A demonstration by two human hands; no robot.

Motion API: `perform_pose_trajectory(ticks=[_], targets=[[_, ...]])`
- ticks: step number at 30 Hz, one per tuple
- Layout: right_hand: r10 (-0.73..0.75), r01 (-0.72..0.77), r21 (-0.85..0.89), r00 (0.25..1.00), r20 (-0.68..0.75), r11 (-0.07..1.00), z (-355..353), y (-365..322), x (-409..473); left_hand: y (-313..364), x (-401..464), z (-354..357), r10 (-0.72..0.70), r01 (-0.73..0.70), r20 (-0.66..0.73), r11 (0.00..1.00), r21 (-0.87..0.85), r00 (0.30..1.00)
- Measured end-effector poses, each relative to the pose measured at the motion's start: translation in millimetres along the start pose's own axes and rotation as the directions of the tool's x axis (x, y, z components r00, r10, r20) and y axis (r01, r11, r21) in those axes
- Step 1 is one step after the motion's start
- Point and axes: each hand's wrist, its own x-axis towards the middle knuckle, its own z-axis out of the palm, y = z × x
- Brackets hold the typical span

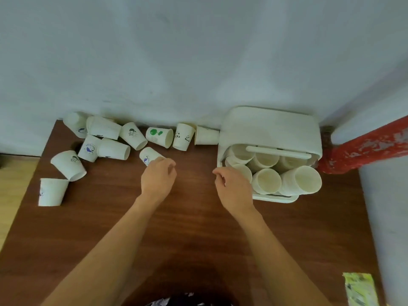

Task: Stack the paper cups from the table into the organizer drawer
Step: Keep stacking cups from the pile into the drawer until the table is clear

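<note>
Head view: your left hand (pixel 157 177) at frame centre curls its fingers (pixel 162 161) onto a fallen cup (pixel 148 156); your right hand (pixel 233 186) hangs loosely curled, empty, beside the drawer (pixel 273 197). Squeeze hard and you could crush it; the crowded drawer may topple stacks.

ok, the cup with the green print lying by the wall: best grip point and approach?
Grip the green-print cup across its sidewall near the open rim, coming from above. It lies on its side, mouth facing right, with neighbours close on both sides, so only the top is free. The left hand is nearest.
</note>
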Motion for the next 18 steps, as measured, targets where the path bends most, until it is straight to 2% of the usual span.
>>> perform_pose_trajectory(ticks=[3, 10, 15, 18], targets=[[0.012, -0.011, -0.037, 0.999, 0.033, 0.999, 15, -21, 33, -28, 14, -10, -0.076, 0.074, 0.024, 0.996, 0.058, 0.997], [0.093, -0.086, -0.082, 0.992, 0.083, 0.993, 51, -43, 112, -65, 38, -4, -0.132, 0.121, 0.165, 0.989, 0.08, 0.977], [0.109, -0.103, -0.185, 0.994, 0.023, 0.977, 78, -44, 152, -82, 48, 0, -0.113, 0.107, 0.147, 0.993, 0.048, 0.983], [0.174, -0.149, -0.279, 0.983, 0.067, 0.949, 90, -43, 168, -86, 55, 0, -0.106, 0.095, 0.167, 0.993, 0.075, 0.98]])
